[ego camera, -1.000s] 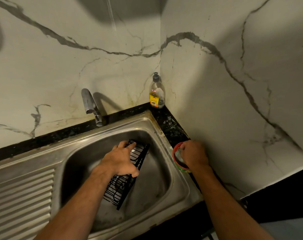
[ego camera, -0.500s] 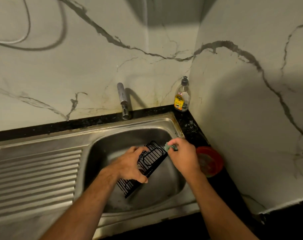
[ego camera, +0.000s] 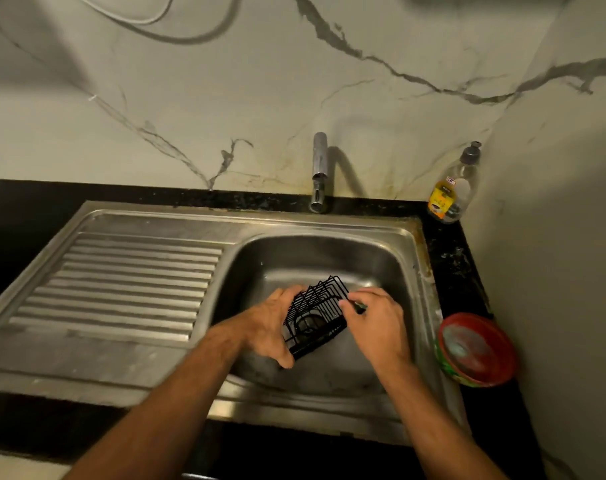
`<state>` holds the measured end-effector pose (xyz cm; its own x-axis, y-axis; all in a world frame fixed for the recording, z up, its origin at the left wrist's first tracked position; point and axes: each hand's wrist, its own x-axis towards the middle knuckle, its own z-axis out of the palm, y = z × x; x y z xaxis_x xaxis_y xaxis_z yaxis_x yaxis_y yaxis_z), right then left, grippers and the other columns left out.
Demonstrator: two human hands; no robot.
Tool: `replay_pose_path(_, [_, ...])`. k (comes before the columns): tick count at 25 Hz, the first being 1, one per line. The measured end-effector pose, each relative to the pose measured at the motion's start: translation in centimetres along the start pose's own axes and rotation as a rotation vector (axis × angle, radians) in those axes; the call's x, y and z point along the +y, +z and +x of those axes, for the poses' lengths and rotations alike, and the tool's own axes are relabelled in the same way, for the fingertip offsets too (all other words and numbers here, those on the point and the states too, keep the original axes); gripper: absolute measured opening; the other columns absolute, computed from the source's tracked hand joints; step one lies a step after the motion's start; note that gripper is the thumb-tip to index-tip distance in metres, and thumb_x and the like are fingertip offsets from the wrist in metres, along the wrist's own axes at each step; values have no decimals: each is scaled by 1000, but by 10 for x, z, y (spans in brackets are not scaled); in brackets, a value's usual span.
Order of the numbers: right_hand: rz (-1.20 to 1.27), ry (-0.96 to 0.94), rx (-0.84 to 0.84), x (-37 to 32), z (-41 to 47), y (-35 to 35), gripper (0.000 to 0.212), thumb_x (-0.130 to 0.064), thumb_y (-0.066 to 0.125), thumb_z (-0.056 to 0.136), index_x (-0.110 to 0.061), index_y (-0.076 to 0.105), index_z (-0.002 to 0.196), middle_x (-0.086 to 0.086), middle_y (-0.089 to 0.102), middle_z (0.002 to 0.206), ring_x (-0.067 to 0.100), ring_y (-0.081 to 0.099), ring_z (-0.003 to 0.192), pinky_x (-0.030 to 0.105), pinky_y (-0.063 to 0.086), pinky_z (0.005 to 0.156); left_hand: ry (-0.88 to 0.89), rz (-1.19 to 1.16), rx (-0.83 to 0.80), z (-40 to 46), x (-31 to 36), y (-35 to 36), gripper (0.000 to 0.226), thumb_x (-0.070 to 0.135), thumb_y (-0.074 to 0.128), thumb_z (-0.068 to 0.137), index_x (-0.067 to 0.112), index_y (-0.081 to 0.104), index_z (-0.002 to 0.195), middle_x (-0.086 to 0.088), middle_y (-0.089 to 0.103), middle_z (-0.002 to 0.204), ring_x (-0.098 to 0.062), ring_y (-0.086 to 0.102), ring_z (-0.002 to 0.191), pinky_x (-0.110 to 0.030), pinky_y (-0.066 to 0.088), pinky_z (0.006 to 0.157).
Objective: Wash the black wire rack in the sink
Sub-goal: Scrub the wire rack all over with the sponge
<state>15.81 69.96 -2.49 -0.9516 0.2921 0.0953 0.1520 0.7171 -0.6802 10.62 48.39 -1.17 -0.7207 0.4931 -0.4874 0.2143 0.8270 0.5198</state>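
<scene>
Black wire rack (ego camera: 317, 315) tilts over the sink (ego camera: 403, 268) basin, lower centre of frame; left hand (ego camera: 272, 332) grips its left edge, right hand (ego camera: 377, 320) pinches a green scrubber (ego camera: 358, 306) against its right edge, basin walls well apart

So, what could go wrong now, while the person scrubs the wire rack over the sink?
1. The left hand holds the black wire rack by one end only; scrubbing pressure might twist it loose into the sink.
2. The right hand pinches a small scrubber against thin wires; a fingertip could catch.
3. The red tub sits near the sink's rim, where an elbow may knock it.
</scene>
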Motion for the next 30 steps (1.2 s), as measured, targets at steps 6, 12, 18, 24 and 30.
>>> replay_pose_path(6, [-82,-89,-22,7,3,-3,40,-5,64,88,-13,66,128,8,63,121,26,63,107,30,45,102,2,-414,85,-1,-2,1,57,43,69,95,37,44,146,6,48,146,-11,48,134,-31,36,116])
replay_pose_path(12, [-194,16,-91,-27,-14,7,35,-3,56,89,-21,70,116,0,46,130,26,63,101,38,50,99,-249,-346,353,18,-5,0,21,34,56,93,35,69,111,9,71,93,-18,68,93,-27,49,84])
replay_pose_path(18, [-346,-280,67,-49,-28,30,37,8,75,64,-17,76,91,1,71,88,24,64,87,40,60,75,-203,-410,299,31,-19,-11,23,22,53,89,36,69,80,1,73,93,-19,65,80,-26,47,73])
replay_pose_path(24, [-256,-494,-84,-66,-56,53,36,2,74,70,-15,77,102,1,68,99,22,64,92,33,59,79,-200,-458,338,35,-23,-8,24,19,55,85,37,66,74,5,69,80,-19,65,82,-29,51,78])
replay_pose_path(30, [-201,-103,-19,-26,-3,15,30,-1,62,84,-15,73,108,5,57,116,23,63,97,28,45,98,-231,-467,336,28,-17,-8,19,27,50,85,33,65,93,-2,70,95,-23,67,84,-32,54,80])
